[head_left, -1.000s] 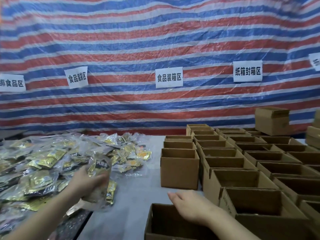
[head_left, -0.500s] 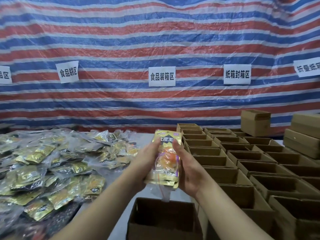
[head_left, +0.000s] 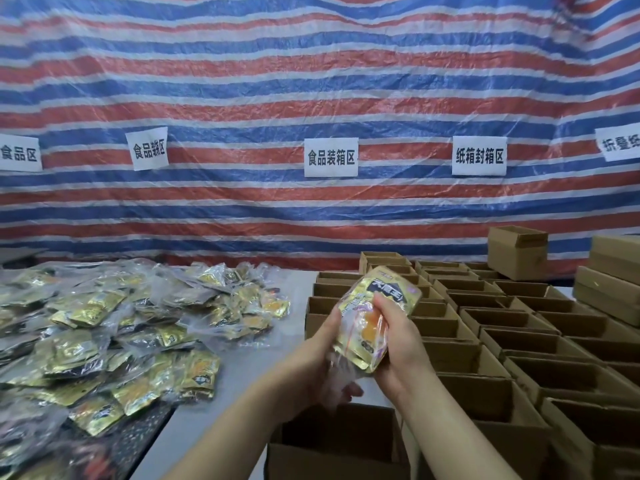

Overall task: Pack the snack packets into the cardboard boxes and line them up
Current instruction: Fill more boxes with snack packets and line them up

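Gripping one snack packet, both hands' fingers curl round it above an open box, packet pile left.

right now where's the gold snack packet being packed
In the head view, the gold snack packet is centre-right, held between the left hand and right hand above an open cardboard box.

Packing workshop: zone signs, open cartons
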A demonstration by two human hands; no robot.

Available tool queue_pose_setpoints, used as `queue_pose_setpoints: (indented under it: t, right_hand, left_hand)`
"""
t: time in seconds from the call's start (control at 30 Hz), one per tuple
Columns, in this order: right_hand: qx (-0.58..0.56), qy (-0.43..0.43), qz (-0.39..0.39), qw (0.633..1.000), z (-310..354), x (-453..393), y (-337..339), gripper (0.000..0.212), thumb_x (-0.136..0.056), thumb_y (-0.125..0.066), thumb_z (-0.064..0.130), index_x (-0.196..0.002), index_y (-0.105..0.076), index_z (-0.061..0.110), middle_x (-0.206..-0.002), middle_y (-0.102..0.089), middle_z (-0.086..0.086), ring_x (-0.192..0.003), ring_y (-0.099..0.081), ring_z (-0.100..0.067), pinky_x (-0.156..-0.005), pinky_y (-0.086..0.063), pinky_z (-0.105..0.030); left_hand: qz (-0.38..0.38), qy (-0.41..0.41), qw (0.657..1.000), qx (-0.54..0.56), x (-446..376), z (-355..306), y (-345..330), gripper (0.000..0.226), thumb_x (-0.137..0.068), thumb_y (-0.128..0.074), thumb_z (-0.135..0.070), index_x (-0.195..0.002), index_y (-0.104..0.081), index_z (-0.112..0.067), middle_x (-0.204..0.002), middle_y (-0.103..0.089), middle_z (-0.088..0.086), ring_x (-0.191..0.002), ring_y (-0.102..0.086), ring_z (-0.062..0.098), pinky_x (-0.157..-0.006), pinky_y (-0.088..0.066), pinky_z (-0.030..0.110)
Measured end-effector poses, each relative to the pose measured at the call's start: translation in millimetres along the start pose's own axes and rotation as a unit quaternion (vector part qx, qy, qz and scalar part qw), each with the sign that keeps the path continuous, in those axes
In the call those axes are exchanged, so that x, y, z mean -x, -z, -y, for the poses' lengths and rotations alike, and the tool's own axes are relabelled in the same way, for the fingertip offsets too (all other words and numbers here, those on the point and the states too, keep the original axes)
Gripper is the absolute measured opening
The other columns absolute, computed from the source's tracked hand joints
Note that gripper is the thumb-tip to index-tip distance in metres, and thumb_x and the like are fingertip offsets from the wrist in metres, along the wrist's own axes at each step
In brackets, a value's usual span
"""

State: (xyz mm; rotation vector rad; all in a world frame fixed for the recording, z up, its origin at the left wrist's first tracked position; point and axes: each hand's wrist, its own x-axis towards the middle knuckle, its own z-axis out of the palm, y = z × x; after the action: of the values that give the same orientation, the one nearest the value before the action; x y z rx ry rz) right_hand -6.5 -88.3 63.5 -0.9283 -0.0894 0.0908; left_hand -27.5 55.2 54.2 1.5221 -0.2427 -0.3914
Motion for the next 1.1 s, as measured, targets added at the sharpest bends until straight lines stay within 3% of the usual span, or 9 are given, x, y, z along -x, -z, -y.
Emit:
queue_pose_setpoints:
  t: [0.07,0.2,0.23,0.33,0.43,0.6,0.7,0.87,1.1]
  right_hand:
    - [0.012,0.028,0.041,0.999,0,4,4,0.051,-0.086,-0.07,0.04,-0.13,-0.06,0.016,-0.118,-0.073,-0.015,-0.106,-0.071,-0.034,-0.082,-0.06,-0.048]
    - [0.016,0.024,0.175,0.984,5,12,15,0.079,-0.071,-0.082,0.052,-0.138,-0.052,0.022,-0.133,-0.065,-0.015,-0.122,-0.063,-0.036,-0.085,-0.058,-0.045]
    - [0.018,0.018,0.199,0.98,5,12,16,0.089,-0.068,-0.086,0.053,-0.142,-0.048,0.023,-0.139,-0.061,-0.016,-0.127,-0.059,-0.037,-0.089,-0.057,-0.048]
    - [0.052,0.01,0.232,0.971,6,10,18,0.094,-0.072,-0.088,0.04,-0.15,-0.037,0.026,-0.145,-0.055,-0.017,-0.132,-0.055,-0.035,-0.091,-0.056,-0.049]
    - [0.096,0.054,0.212,0.971,2,7,16,0.068,-0.083,-0.071,0.023,-0.145,-0.044,0.022,-0.137,-0.06,-0.019,-0.126,-0.06,-0.035,-0.09,-0.057,-0.042]
    - [0.106,0.104,0.183,0.972,-4,6,24,0.062,-0.076,-0.074,0.03,-0.135,-0.053,0.024,-0.121,-0.069,-0.007,-0.119,-0.065,-0.03,-0.088,-0.057,-0.035]
    - [0.196,0.132,0.146,0.961,-8,3,31,0.057,-0.076,-0.075,0.029,-0.13,-0.057,0.034,-0.12,-0.07,0.0,-0.116,-0.066,-0.022,-0.084,-0.058,-0.029]
    - [0.499,0.094,0.152,0.848,-16,1,35,0.081,-0.073,-0.081,0.034,-0.144,-0.041,0.04,-0.128,-0.061,0.018,-0.118,-0.06,-0.003,-0.096,-0.055,-0.028]
    - [0.604,-0.057,0.3,0.736,-25,8,37,0.025,-0.076,-0.075,0.033,-0.1,-0.068,0.027,-0.09,-0.069,0.002,-0.085,-0.067,-0.012,-0.079,-0.052,-0.029]
  left_hand:
    - [-0.045,-0.003,0.998,-0.031,-4,1,3,0.088,-0.075,-0.042,-0.083,-0.113,-0.069,-0.009,-0.095,-0.072,0.012,-0.073,-0.067,0.022,-0.065,-0.053,0.031]
    - [-0.02,-0.053,0.998,0.022,-6,5,9,0.071,-0.084,-0.052,-0.074,-0.121,-0.068,-0.015,-0.122,-0.069,0.013,-0.117,-0.062,0.034,-0.11,-0.043,0.047]
    - [-0.011,-0.053,0.998,0.034,-7,7,11,0.065,-0.085,-0.052,-0.073,-0.116,-0.072,-0.019,-0.118,-0.07,0.011,-0.113,-0.065,0.032,-0.107,-0.046,0.041]
    - [0.041,-0.041,0.994,0.092,-11,11,8,0.045,-0.081,-0.07,-0.057,-0.101,-0.077,-0.017,-0.089,-0.07,0.004,-0.069,-0.064,0.014,-0.061,-0.052,0.019]
    - [0.002,-0.042,0.999,0.021,-14,12,7,0.047,-0.081,-0.075,-0.043,-0.111,-0.07,-0.007,-0.099,-0.069,0.011,-0.082,-0.064,0.02,-0.07,-0.051,0.029]
    - [-0.155,-0.053,0.981,-0.103,-4,20,24,0.064,-0.083,-0.042,-0.068,-0.101,-0.071,-0.014,-0.094,-0.076,0.001,-0.091,-0.071,0.012,-0.08,-0.055,0.027]
    - [-0.218,-0.055,0.946,-0.232,4,42,44,0.04,-0.097,-0.049,-0.051,-0.107,-0.067,-0.017,-0.106,-0.071,0.001,-0.102,-0.065,0.012,-0.086,-0.051,0.028]
    - [-0.178,0.034,0.949,-0.259,8,83,58,0.025,-0.103,-0.047,-0.029,-0.123,-0.06,-0.021,-0.12,-0.06,-0.003,-0.109,-0.057,0.01,-0.09,-0.047,0.023]
    - [-0.215,0.031,0.962,-0.163,7,99,54,0.029,-0.104,-0.044,-0.016,-0.101,-0.073,-0.014,-0.1,-0.074,0.005,-0.1,-0.068,0.02,-0.094,-0.05,0.034]
